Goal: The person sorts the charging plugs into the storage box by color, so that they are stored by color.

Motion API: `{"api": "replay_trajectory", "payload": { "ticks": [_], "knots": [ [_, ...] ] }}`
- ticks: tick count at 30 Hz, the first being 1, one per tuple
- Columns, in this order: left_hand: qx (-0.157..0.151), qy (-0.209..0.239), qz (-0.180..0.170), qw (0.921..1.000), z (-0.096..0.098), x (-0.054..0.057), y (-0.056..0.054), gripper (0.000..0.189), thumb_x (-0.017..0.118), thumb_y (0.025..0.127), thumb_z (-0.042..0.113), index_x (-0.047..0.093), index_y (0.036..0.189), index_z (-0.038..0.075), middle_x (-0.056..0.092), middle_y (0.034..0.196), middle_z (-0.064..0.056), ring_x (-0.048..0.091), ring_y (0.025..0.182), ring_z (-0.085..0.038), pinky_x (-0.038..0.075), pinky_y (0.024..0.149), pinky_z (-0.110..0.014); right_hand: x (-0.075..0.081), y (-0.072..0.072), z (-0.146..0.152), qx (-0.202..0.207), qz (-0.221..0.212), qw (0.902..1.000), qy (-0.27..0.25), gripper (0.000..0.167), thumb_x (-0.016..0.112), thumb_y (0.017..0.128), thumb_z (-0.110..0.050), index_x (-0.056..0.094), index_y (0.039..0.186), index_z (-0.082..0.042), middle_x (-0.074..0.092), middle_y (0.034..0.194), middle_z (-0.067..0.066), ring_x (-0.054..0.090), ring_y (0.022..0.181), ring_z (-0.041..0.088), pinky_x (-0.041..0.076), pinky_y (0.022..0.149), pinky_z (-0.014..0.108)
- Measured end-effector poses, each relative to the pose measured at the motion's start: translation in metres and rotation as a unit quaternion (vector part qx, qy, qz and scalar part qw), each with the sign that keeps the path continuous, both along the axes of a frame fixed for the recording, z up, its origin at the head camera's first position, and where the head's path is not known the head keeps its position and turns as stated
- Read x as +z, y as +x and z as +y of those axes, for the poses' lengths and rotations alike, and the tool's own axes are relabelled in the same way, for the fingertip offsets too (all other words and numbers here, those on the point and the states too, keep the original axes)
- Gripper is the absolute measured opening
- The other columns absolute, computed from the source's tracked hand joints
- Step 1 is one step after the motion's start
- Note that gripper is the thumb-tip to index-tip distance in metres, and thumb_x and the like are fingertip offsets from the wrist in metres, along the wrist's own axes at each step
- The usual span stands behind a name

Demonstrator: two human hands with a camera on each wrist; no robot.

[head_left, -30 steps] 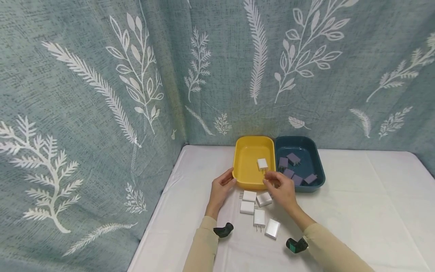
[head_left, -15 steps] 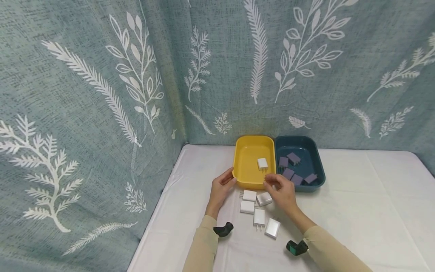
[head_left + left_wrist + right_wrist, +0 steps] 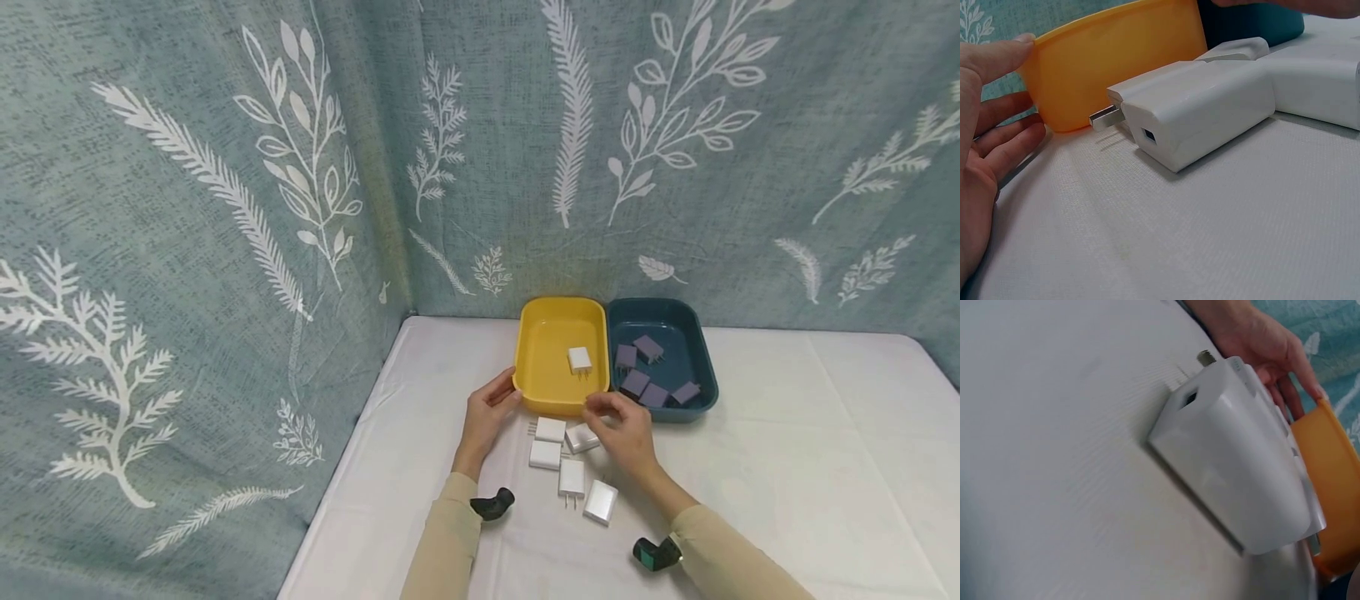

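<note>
In the head view my left hand [image 3: 483, 421] is at the front left corner of a yellow tray [image 3: 558, 407]. In the left wrist view, its thumb touches the rim and the other fingers lie along the wall, without curling round it. My right hand [image 3: 624, 427] is by the tray's front right corner, fingers loosely bent, with nothing visible between them. One white charger [image 3: 579, 359] lies inside the yellow tray, prongs toward me. Several white chargers, among them a nearer one [image 3: 572, 477], lie on the table in front of it. The right fingertips are barely seen in the right wrist view.
A dark blue tray [image 3: 693, 333] stands against the yellow one's right side, holding several purple chargers [image 3: 634, 384]. Both stand on the white-covered table [image 3: 810, 433], near a leaf-patterned blue-green curtain [image 3: 495, 167] behind and left.
My right hand has drawn back slightly toward me, from over the yellow tray's front right corner to its front edge. The left hand stays at the tray, and the chargers have not visibly moved.
</note>
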State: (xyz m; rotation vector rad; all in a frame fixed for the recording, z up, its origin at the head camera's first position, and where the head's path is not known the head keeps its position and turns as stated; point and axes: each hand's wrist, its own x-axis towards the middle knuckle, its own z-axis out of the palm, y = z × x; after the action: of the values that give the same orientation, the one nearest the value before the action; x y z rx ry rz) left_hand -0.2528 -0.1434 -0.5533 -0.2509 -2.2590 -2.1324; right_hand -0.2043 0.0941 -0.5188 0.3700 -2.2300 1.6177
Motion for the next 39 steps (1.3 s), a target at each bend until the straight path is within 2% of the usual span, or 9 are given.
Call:
{"api": "replay_trajectory", "payload": {
  "ticks": [4, 8, 12, 15, 20, 22, 29, 33, 39],
  "knots": [
    [0.001, -0.003, -0.002, 1.0, 0.0, 0.001, 0.0, 0.05, 0.066, 0.092, 0.009, 0.05, 0.139, -0.001, 0.055, 0.139, -0.024, 0.055, 0.128, -0.036, 0.05, 0.098, -0.017, -0.021, -0.006, 0.004, -0.002, -0.026, 0.9997, 0.0, 0.018, 0.074, 0.079, 0.006, 0.07, 0.096, 0.008, 0.072, 0.094, 0.02, 0.067, 0.081, 0.011, 0.06, 0.076, 0.023],
    [0.002, -0.004, 0.001, 1.0, 0.001, 0.0, 0.0, 0.05, 0.066, 0.092, 0.01, 0.051, 0.138, -0.001, 0.055, 0.138, -0.023, 0.056, 0.127, -0.035, 0.05, 0.098, -0.017, -0.041, -0.011, 0.01, 0.0, -0.027, 0.9995, 0.015, 0.02, 0.075, 0.078, 0.004, 0.072, 0.098, 0.002, 0.074, 0.095, 0.016, 0.071, 0.082, 0.018, 0.057, 0.075, 0.015],
    [0.002, -0.003, 0.001, 1.0, 0.0, 0.0, 0.0, 0.05, 0.067, 0.092, 0.011, 0.053, 0.138, 0.001, 0.056, 0.138, -0.022, 0.057, 0.126, -0.034, 0.05, 0.098, -0.017, -0.049, -0.011, 0.015, 0.014, -0.021, 0.9992, 0.031, 0.026, 0.078, 0.076, 0.001, 0.072, 0.101, -0.003, 0.075, 0.097, 0.011, 0.072, 0.086, 0.023, 0.058, 0.077, 0.02],
    [0.003, -0.002, 0.0, 1.0, 0.001, 0.0, -0.001, 0.05, 0.067, 0.092, 0.012, 0.053, 0.138, 0.001, 0.056, 0.138, -0.022, 0.057, 0.126, -0.033, 0.05, 0.098, -0.018, -0.052, -0.01, 0.018, 0.021, -0.02, 0.9986, 0.045, 0.03, 0.08, 0.075, -0.001, 0.072, 0.103, -0.005, 0.075, 0.099, 0.008, 0.071, 0.09, 0.021, 0.058, 0.081, 0.02],
    [0.006, -0.005, -0.003, 1.0, 0.001, 0.0, -0.001, 0.05, 0.067, 0.092, 0.011, 0.052, 0.138, 0.001, 0.057, 0.137, -0.022, 0.057, 0.126, -0.033, 0.05, 0.099, -0.019, -0.054, -0.009, 0.019, 0.024, -0.025, 0.9969, 0.071, 0.034, 0.081, 0.073, -0.004, 0.072, 0.105, -0.005, 0.074, 0.102, 0.007, 0.069, 0.095, 0.015, 0.054, 0.085, 0.013],
    [0.008, -0.008, -0.005, 0.9999, 0.001, 0.0, 0.0, 0.049, 0.067, 0.092, 0.011, 0.053, 0.138, 0.001, 0.057, 0.137, -0.021, 0.058, 0.126, -0.032, 0.05, 0.099, -0.019, -0.054, -0.009, 0.019, 0.022, -0.036, 0.9958, 0.081, 0.035, 0.081, 0.073, -0.005, 0.071, 0.106, -0.005, 0.074, 0.103, 0.007, 0.069, 0.097, 0.016, 0.054, 0.087, 0.016],
    [0.01, -0.009, -0.004, 0.9999, 0.001, -0.001, 0.0, 0.049, 0.067, 0.092, 0.01, 0.053, 0.138, 0.001, 0.057, 0.137, -0.02, 0.058, 0.126, -0.032, 0.05, 0.099, -0.019, -0.055, -0.01, 0.019, 0.04, -0.08, 0.9878, 0.128, 0.046, 0.085, 0.072, -0.012, 0.069, 0.114, -0.007, 0.072, 0.113, 0.006, 0.065, 0.11, 0.026, 0.052, 0.098, 0.042],
    [0.01, -0.003, 0.002, 0.9999, 0.0, -0.002, -0.001, 0.05, 0.067, 0.091, 0.01, 0.053, 0.138, 0.001, 0.057, 0.137, -0.021, 0.058, 0.125, -0.034, 0.051, 0.099, -0.021, -0.054, -0.011, 0.02, 0.063, -0.084, 0.9835, 0.147, 0.049, 0.086, 0.072, -0.015, 0.067, 0.117, -0.009, 0.071, 0.114, 0.006, 0.065, 0.11, 0.025, 0.053, 0.098, 0.042],
    [0.005, -0.005, -0.001, 1.0, -0.001, -0.002, -0.001, 0.05, 0.067, 0.092, 0.011, 0.052, 0.138, 0.001, 0.057, 0.138, -0.021, 0.057, 0.127, -0.033, 0.05, 0.099, -0.02, -0.055, -0.013, 0.024, 0.073, -0.099, 0.9779, 0.168, 0.052, 0.084, 0.072, -0.011, 0.065, 0.121, -0.008, 0.07, 0.115, 0.004, 0.065, 0.106, 0.022, 0.055, 0.096, 0.04]
  ]
}}
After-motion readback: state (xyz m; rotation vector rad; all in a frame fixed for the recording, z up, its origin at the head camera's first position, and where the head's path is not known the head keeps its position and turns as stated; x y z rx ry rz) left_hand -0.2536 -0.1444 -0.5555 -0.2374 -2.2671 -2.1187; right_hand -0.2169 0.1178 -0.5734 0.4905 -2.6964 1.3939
